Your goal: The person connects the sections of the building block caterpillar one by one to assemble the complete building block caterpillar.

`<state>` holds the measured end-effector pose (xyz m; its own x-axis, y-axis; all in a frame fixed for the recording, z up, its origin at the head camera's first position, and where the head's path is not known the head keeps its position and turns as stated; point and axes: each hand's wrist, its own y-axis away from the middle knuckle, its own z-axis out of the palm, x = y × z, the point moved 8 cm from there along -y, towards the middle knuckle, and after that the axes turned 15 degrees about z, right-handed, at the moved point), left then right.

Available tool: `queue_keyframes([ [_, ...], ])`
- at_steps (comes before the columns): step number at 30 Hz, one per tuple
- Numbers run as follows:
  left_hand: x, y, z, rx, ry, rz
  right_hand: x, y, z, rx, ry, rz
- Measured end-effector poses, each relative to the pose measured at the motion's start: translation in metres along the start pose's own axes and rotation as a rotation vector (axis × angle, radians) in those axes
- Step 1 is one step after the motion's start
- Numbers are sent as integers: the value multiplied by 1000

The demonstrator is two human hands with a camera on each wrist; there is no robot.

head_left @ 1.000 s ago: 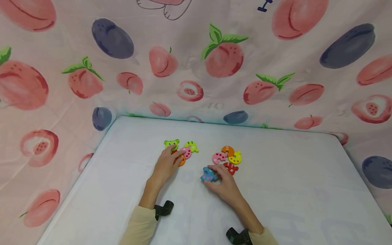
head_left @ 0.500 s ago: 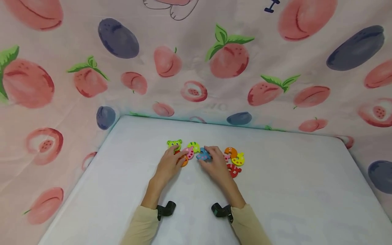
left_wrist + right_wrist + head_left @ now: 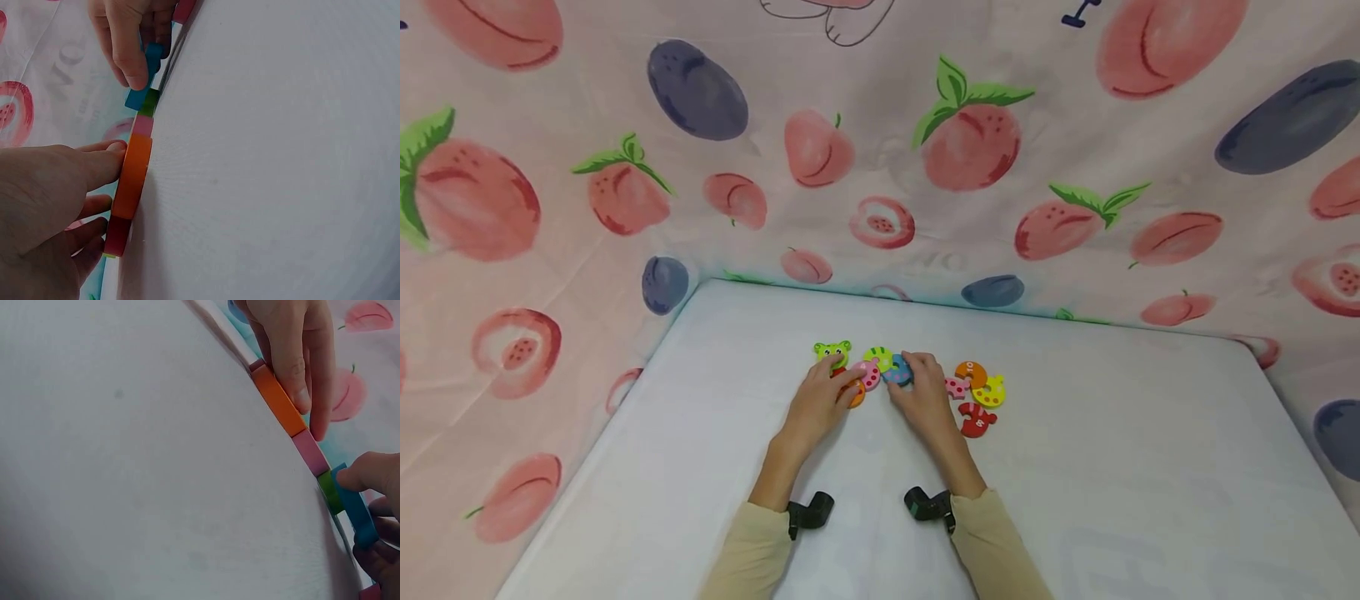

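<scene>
Head: white table, fruity backdrop, right fingers around blue piece, left fingers apart.

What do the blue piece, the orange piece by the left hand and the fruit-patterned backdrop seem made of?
Blue piece: probably painted wood, perhaps plastic; thick, rigid-looking, with smooth, evenly coloured edges.
Orange piece: likely the same; its side shows even, satin-like colour, no visible grain.
Backdrop: apparently printed cloth, matte; soft creases run through it.
</scene>
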<state>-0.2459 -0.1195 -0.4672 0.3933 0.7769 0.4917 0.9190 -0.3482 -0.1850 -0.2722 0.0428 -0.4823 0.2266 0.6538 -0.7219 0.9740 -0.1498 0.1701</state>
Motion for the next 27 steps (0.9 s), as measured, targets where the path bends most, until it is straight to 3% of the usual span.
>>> queue_keyframes([
  [27, -2, -1, 2, -13, -11, 3, 4, 2, 0, 40, 30, 36],
])
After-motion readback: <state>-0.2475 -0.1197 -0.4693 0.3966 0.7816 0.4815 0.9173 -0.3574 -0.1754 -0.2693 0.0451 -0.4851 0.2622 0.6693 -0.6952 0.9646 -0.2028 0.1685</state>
